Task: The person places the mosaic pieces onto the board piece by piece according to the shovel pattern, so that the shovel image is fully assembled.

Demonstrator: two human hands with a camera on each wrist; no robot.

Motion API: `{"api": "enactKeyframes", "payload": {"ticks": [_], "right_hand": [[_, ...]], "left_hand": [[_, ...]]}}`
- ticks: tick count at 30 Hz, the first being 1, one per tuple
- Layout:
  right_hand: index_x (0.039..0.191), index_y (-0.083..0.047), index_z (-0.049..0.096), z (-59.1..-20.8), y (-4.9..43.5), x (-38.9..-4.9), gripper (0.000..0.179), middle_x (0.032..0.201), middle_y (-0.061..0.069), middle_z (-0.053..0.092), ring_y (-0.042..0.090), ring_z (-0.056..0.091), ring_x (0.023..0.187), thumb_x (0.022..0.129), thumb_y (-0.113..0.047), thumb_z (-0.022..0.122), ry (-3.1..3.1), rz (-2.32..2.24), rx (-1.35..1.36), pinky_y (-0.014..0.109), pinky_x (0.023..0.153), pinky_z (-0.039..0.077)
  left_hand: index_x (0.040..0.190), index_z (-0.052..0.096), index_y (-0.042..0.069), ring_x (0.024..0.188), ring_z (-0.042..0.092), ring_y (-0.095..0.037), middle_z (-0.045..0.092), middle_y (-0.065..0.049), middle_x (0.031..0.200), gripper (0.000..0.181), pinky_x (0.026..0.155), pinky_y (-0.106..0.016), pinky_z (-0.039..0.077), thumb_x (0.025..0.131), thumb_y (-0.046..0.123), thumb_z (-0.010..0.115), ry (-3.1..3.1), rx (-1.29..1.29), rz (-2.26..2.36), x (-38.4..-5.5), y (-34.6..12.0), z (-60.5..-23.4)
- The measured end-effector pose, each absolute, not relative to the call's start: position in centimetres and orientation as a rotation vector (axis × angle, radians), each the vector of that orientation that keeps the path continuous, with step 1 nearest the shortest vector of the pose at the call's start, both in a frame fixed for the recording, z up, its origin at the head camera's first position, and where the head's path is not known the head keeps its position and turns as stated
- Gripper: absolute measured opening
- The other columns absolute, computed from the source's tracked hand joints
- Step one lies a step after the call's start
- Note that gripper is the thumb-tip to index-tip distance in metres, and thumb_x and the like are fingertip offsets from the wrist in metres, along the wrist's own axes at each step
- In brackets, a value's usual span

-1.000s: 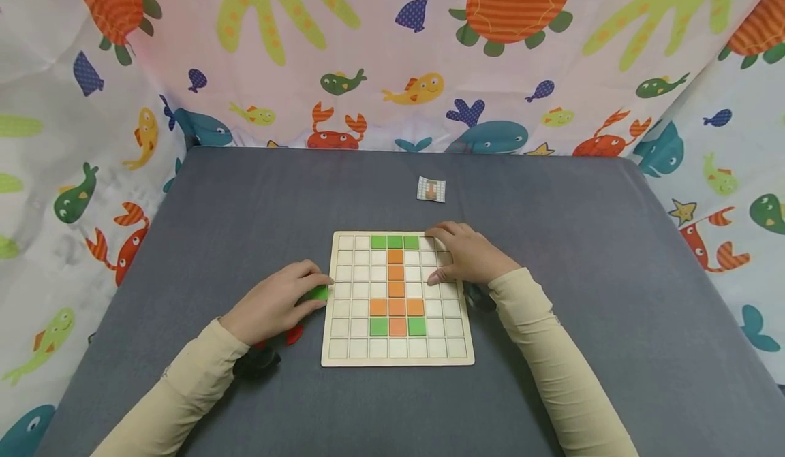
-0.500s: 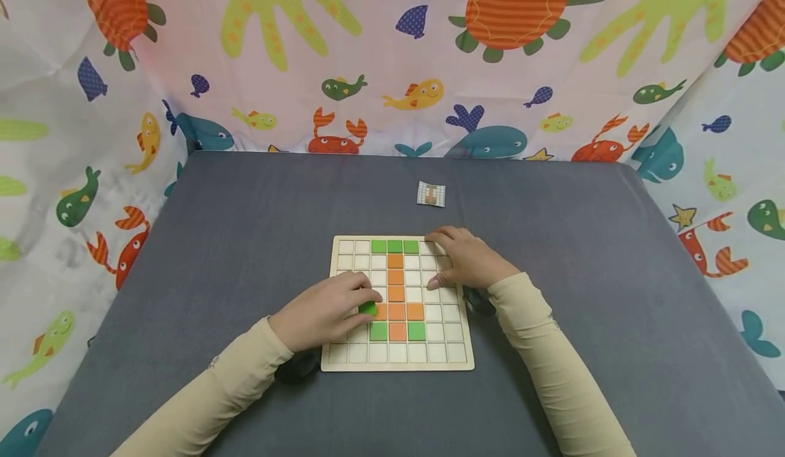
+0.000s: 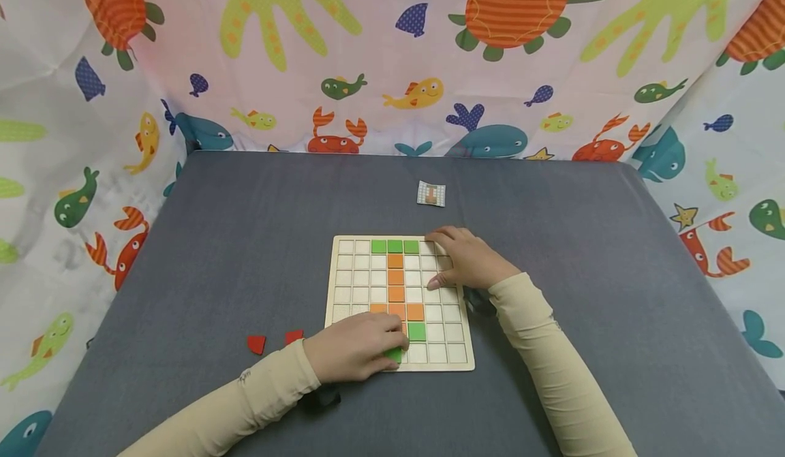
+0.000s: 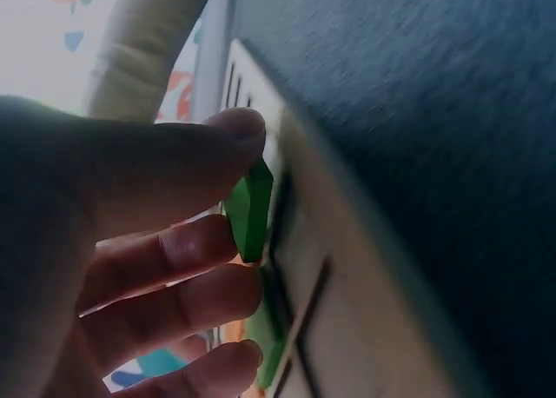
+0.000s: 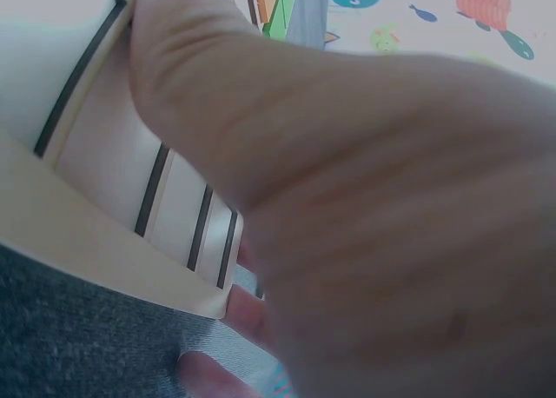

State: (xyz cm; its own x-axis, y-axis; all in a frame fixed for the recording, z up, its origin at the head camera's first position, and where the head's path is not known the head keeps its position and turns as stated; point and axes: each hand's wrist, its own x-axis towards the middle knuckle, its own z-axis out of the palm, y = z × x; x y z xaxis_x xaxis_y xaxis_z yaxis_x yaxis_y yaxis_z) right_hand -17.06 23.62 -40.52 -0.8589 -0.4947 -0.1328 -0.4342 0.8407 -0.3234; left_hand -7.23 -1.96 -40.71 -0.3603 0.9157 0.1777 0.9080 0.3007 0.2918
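My left hand point(image 3: 356, 348) pinches a green square tile point(image 3: 393, 354) between thumb and fingertips, low over the bottom row of a wooden grid board point(image 3: 456, 355). In the left wrist view the tile point(image 4: 250, 211) is tilted, close to the grid. An orange column and a green top row form a figure on the board; my left hand covers its lower left part. My right hand point(image 3: 472, 259) rests at the board's upper right corner, its thumb on the grid and its fingers spread out at the far edge.
Two red tiles point(image 3: 256, 344) point(image 3: 294, 336) lie on the grey table point(image 3: 257, 198) left of the board. A small pattern card point(image 3: 431, 193) lies behind it. Cloth printed with sea animals point(image 3: 368, 55) hangs at the back and sides.
My left hand has carried the green tile from the board's left side across the grid, then toward the near row. The red tiles are uncovered. My right hand stays in place.
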Motion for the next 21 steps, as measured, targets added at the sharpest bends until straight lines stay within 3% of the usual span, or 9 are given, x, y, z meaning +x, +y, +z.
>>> {"api": "enactKeyframes", "payload": {"ticks": [9, 15, 21], "right_hand": [[0.14, -0.013, 0.047, -40.6, 23.7, -16.8, 0.09, 0.14, 0.01, 0.045, 0.033, 0.042, 0.128, 0.067, -0.054, 0.079, 2.804, -0.422, -0.711, 0.054, 0.103, 0.036], [0.14, -0.012, 0.047, -40.5, 23.8, -16.8, 0.09, 0.14, 0.01, 0.046, 0.033, 0.041, 0.128, 0.068, -0.054, 0.079, 2.794, -0.425, -0.717, 0.052, 0.103, 0.037], [0.141, -0.012, 0.046, -40.3, 23.7, -17.1, 0.089, 0.14, 0.01, 0.045, 0.033, 0.04, 0.129, 0.069, -0.054, 0.079, 2.785, -0.426, -0.712, 0.052, 0.103, 0.037]], "left_hand": [[0.096, 0.067, 0.018, 0.077, 0.051, -0.007, 0.056, 0.007, 0.091, 0.017, 0.074, -0.023, 0.046, 0.085, 0.03, 0.073, 2.547, 1.758, 0.517, -6.7, -1.5, -41.6], [0.105, 0.067, 0.015, 0.081, 0.054, -0.006, 0.058, 0.005, 0.096, 0.03, 0.076, -0.021, 0.047, 0.083, 0.034, 0.074, 2.533, 1.724, 0.601, -6.9, -1.5, -42.0], [0.096, 0.067, 0.016, 0.075, 0.052, -0.006, 0.057, 0.007, 0.089, 0.024, 0.071, -0.021, 0.047, 0.081, 0.034, 0.075, 2.543, 1.756, 0.645, -7.3, -1.4, -42.0]]}}
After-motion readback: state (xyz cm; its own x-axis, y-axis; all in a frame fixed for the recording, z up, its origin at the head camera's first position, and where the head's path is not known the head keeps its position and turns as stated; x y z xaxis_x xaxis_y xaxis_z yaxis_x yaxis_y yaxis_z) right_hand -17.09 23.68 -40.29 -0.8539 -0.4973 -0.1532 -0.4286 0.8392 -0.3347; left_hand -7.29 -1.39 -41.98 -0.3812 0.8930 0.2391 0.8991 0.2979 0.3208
